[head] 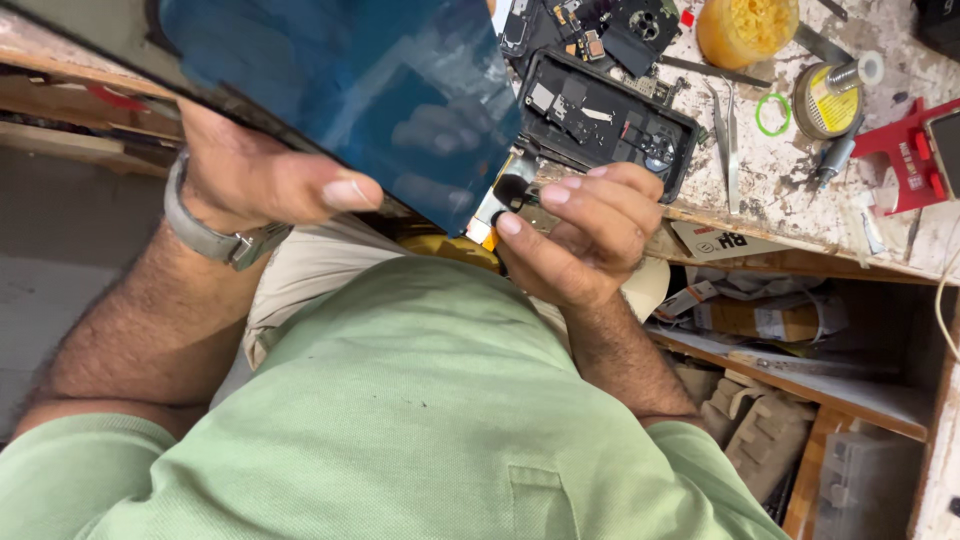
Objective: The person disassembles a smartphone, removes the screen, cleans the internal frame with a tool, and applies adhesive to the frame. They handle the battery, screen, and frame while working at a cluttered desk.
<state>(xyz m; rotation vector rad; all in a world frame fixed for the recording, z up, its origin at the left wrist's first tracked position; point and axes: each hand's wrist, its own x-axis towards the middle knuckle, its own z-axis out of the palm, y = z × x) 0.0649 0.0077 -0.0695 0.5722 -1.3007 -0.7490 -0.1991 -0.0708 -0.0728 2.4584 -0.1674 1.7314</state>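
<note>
My left hand (265, 180) grips a large glossy blue panel (350, 90), a phone back cover or screen, tilted up close to the camera; my thumb lies on its lower edge. My right hand (580, 235) pinches a small black round-tipped part (515, 190) with a flex strip, right against the panel's lower corner. An opened black phone frame (605, 120) with exposed parts lies on the worn bench (800, 190) just beyond my right hand.
On the bench lie tweezers (728, 130), an orange tub (745, 28), a yellow tape roll (830, 100), a green ring (772, 113) and a red fixture (905, 150). Shelves with boxes (770, 320) sit under the bench. My green shirt fills the foreground.
</note>
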